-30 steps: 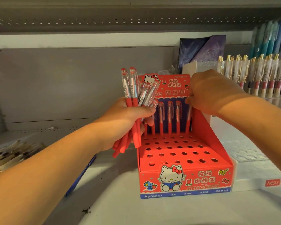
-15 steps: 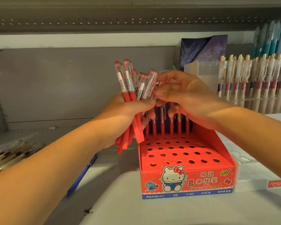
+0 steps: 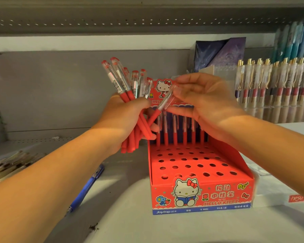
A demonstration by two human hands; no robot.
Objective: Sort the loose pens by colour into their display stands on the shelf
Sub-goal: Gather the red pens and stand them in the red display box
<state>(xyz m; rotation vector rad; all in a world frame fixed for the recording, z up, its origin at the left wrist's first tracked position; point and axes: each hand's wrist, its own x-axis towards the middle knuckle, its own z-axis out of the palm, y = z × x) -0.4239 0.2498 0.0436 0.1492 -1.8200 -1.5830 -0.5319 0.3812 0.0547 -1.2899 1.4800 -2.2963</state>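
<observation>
Left hand point(image 3: 125, 120), left of centre and above the shelf point(image 3: 130, 225), grip wrapped tight round a bundle of red pens point(image 3: 130, 95), clear caps fanned up and to the left, red barrels poking out below the fist. Right hand point(image 3: 205, 102) just right of it, grip narrow, thumb and fingers pinching a single red pen point(image 3: 162, 105) by its clear cap; tilted, cap up right, red barrel slanting down left into the bundle and touching the left hand's fingers. Both hands raised in front of the red display stand point(image 3: 200, 190), partly hiding its back card.

On the shelf, stand right of centre, cartoon cat on the near face, stepped top pierced with rows of round holes. Far row filled with upright red pens point(image 3: 175, 132), six or so, caps partly hidden behind the right hand; nearer rows of holes open. Loose blue pen point(image 3: 88, 186) lying flat on the shelf to the left of the stand, slanting from near left to far right, partly under the left forearm. Further left, at the edge, a blurred heap of pale pens point(image 3: 9, 163), colour hard to tell. Far right, a clear rack of gold-clipped pens point(image 3: 274, 85) standing upright, well apart from the red stand. White box point(image 3: 279, 197) just beside the stand's right side.
</observation>
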